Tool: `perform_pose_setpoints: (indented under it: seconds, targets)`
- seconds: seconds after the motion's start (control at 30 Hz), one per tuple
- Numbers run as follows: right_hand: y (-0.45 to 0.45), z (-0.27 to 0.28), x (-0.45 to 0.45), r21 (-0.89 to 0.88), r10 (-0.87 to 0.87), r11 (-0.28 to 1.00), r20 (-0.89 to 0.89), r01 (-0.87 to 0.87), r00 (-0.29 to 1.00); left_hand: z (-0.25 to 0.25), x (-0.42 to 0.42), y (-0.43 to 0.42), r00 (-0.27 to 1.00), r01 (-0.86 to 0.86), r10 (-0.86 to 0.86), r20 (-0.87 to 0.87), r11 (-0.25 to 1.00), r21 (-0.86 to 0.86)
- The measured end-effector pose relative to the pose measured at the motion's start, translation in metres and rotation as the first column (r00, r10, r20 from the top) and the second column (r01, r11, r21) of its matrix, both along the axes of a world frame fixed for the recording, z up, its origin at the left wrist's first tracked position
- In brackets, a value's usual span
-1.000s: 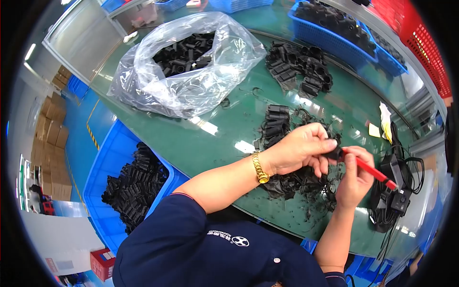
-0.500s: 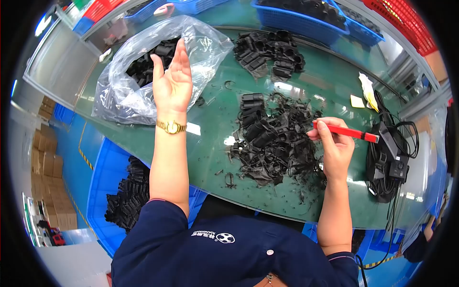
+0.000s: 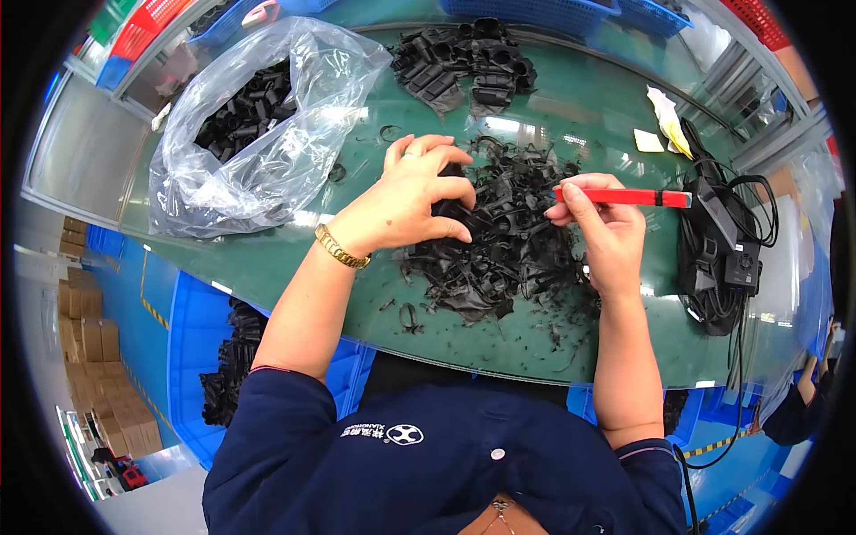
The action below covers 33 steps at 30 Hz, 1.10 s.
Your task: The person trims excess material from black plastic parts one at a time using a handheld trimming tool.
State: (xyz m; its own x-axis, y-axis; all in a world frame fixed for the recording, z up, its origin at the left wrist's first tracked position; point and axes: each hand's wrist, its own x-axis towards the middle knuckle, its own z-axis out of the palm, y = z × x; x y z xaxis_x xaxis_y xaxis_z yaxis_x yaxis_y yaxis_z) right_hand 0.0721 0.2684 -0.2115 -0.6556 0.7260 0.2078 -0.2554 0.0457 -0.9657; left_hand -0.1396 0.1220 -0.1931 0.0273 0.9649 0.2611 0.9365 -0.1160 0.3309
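Observation:
My left hand (image 3: 415, 196) reaches over the near pile from the left, its fingers spread and curved around black tubular plastic parts (image 3: 456, 212). Whether the fingertips touch them I cannot tell. Between thumb and fingers, my right hand (image 3: 606, 227) grips a slim red utility knife (image 3: 624, 196) with a black band; its blade is hard to make out. Beneath and between both hands lies a heap of black plastic trimmings (image 3: 499, 259) on the green table (image 3: 374, 303). A clear plastic bag (image 3: 312, 134) holding many black parts (image 3: 250, 111) stands on the left.
More black parts (image 3: 468, 67) are grouped at the back. Blue baskets (image 3: 544, 12) line the far edge. On the right lie a black device with cables (image 3: 722, 259) and a yellow note (image 3: 648, 141). Below the table's left edge is a blue bin (image 3: 192, 357) with black pieces.
My left hand has come from above the plastic bag, right and down to the near pile, its palm turning over. My right hand keeps the red knife and has shifted slightly left and up.

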Motion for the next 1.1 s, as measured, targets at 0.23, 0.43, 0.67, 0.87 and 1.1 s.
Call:
perform_pose_setpoints:
  seconds: [0.23, 0.43, 0.67, 0.87, 1.1]
  targets:
    - [0.000, 0.006, 0.000, -0.021, 0.010, 1.000, -0.150, -0.013, 0.989, 0.008, 0.000, 0.026, 0.579, -0.111, 0.058, 0.813, 0.994, 0.008]
    - [-0.001, 0.008, 0.004, 0.051, -0.036, 0.997, -0.247, 0.050, 0.968, 0.001, 0.031, 0.049, 0.260, -0.185, -0.073, 0.963, 0.975, 0.124]
    - [0.004, 0.004, 0.006, 0.353, -0.075, 0.925, -0.189, 0.139, 0.979, -0.012, 0.044, 0.053, 0.330, -0.114, -0.070, 0.941, 0.987, 0.113]
    - [0.003, 0.005, -0.002, 0.592, -0.173, 0.772, -0.152, 0.230, 0.973, -0.015, 0.046, 0.052, 0.489, -0.039, -0.148, 0.860, 0.981, 0.191]
    - [-0.002, 0.001, -0.003, 0.135, -0.141, 0.977, -0.156, 0.162, 0.978, -0.022, 0.055, 0.046, 0.379, -0.037, -0.081, 0.922, 0.994, 0.102]
